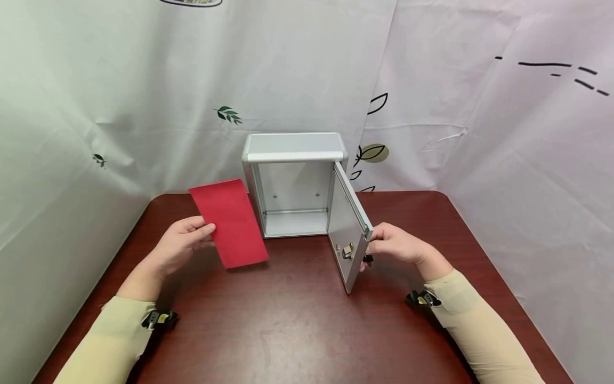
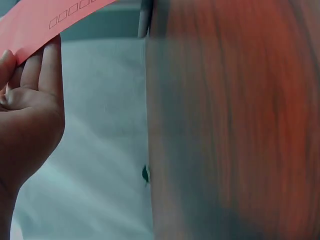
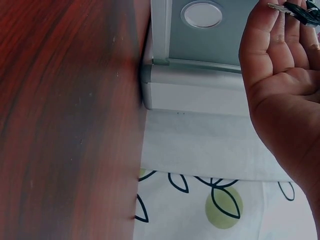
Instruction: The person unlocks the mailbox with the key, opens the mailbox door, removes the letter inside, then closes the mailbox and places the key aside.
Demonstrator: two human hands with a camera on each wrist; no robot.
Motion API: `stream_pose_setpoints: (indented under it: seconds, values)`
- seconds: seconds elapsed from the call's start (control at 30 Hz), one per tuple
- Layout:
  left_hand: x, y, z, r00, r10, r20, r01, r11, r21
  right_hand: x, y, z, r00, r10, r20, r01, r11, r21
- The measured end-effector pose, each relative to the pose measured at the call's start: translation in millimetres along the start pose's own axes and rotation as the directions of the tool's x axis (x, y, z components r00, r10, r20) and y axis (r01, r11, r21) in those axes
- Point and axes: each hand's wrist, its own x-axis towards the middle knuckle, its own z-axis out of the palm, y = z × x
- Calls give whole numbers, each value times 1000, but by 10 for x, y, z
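Note:
A red paper envelope [image 1: 231,224] is pinched by its left edge between the thumb and fingers of my left hand [image 1: 179,242]. It is held tilted above the table, left of a silver metal box [image 1: 295,145]. In the left wrist view, small printed squares show on the envelope [image 2: 37,25]. The box's hinged door [image 1: 346,226] stands open toward me, its lock [image 1: 347,252] on the inner face. My right hand [image 1: 398,244] touches the door's outer side; the door hides its fingertips. Small keys with a black head [image 3: 300,14] lie across its fingers in the right wrist view.
The box stands at the back of a dark reddish-brown wooden table [image 1: 283,320], and its visible interior holds nothing. White patterned fabric [image 1: 307,69] hangs behind and along both sides of the table.

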Motion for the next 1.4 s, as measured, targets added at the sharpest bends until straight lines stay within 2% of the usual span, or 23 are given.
stream_pose_setpoints:
  seconds: [0.1,0.2,0.33,0.57,0.7,0.8,1.0,1.17,1.3,1.4]
  values:
    - [-53,33,-143,999,-9,-38,8,1000,-23,2,6,-2,1000,0,2,0,1000,4]
    - [-98,51,-276,993,-44,-107,41,998,-38,2,5,-8,1000,-9,10,9,1000,14]
    - [-136,39,-447,976,-103,-192,94,994,-51,-1,21,-17,999,-32,23,31,999,27]
    - [-230,7,-692,950,-177,-258,167,984,-61,-1,52,-31,998,-52,38,50,998,37]
    - [-275,0,-792,930,-233,-285,215,972,-92,0,43,-27,998,-53,39,52,998,41]
    - [-288,-5,-836,914,-277,-296,254,960,-116,0,38,-23,998,-54,37,53,998,38]
    - [-287,-21,-862,883,-353,-308,349,935,-71,-4,36,-24,998,-51,35,49,998,35]
    - [-269,-55,-880,853,-414,-318,411,908,-81,-4,25,-20,999,-41,29,40,999,30]
    - [-267,-82,-896,840,-440,-318,444,894,-64,0,22,-17,999,-45,31,44,999,33]
    - [-271,-92,-905,837,-451,-308,463,886,-39,1,27,-18,998,-50,31,49,998,31]
